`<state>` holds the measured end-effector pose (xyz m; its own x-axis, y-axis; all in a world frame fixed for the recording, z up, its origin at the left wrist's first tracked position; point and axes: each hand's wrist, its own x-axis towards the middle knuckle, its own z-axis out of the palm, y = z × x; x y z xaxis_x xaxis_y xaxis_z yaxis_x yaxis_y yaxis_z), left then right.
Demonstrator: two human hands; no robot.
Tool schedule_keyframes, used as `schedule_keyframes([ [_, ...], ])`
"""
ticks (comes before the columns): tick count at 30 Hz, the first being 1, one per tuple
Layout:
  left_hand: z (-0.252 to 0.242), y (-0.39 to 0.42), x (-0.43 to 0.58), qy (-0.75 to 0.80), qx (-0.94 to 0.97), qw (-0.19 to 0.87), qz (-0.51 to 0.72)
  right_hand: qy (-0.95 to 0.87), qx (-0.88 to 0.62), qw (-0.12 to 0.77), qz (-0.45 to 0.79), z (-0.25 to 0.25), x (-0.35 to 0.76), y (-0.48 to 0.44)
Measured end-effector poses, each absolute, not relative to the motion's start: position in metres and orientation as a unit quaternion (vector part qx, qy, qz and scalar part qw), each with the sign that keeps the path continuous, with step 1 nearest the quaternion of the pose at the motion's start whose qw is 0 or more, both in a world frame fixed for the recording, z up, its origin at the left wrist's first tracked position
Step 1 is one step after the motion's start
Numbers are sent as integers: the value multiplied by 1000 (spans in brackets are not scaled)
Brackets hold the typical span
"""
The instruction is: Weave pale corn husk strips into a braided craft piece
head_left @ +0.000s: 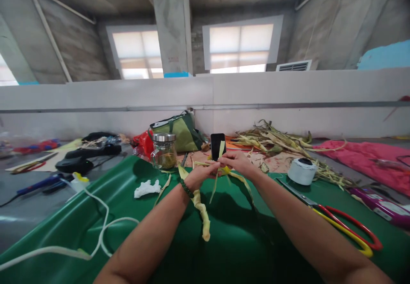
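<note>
Both hands meet over the green mat [230, 250], fingertips close together. My right hand [238, 163] pinches a narrow, pale yellow-green plant strip [221, 148] that sticks up in front of the phone. Fingers of my left hand [202, 176], with a dark beaded bracelet at the wrist, close on the same bundle of dried leaf strips. A thin strip end [213, 189] hangs below the hands. A twisted, braid-like pale strand [202, 211] trails down onto the mat beside my left wrist. Another long strip [244, 181] droops under my right hand. The fingertips partly hide where the strips cross.
Behind the hands stands a dark phone [218, 141]. A glass mug [166, 156], crumpled white tissue [147, 188] and white cable [104, 226] lie left. Right are large scissors [320, 209], a white thread spool [302, 171] and piled dried leaves [275, 136]. A green bag [179, 132] stands behind.
</note>
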<state>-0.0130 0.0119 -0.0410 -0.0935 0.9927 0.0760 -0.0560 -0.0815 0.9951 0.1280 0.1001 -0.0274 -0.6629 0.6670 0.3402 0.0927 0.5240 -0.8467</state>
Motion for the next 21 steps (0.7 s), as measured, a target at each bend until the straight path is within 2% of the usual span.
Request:
schedule_keyframes([
  [5,-38,8,-12,494,529,450,523,-795,-213,332,462,-31,136,98],
  [11,-36,0,-1,500,542,459,496,-744,-225,395,491,-32,137,106],
  [18,-29,7,-5,529,437,533,495,-725,-213,408,513,-34,136,114],
  [21,-28,17,-9,531,439,528,497,-729,-204,408,510,-33,137,116],
])
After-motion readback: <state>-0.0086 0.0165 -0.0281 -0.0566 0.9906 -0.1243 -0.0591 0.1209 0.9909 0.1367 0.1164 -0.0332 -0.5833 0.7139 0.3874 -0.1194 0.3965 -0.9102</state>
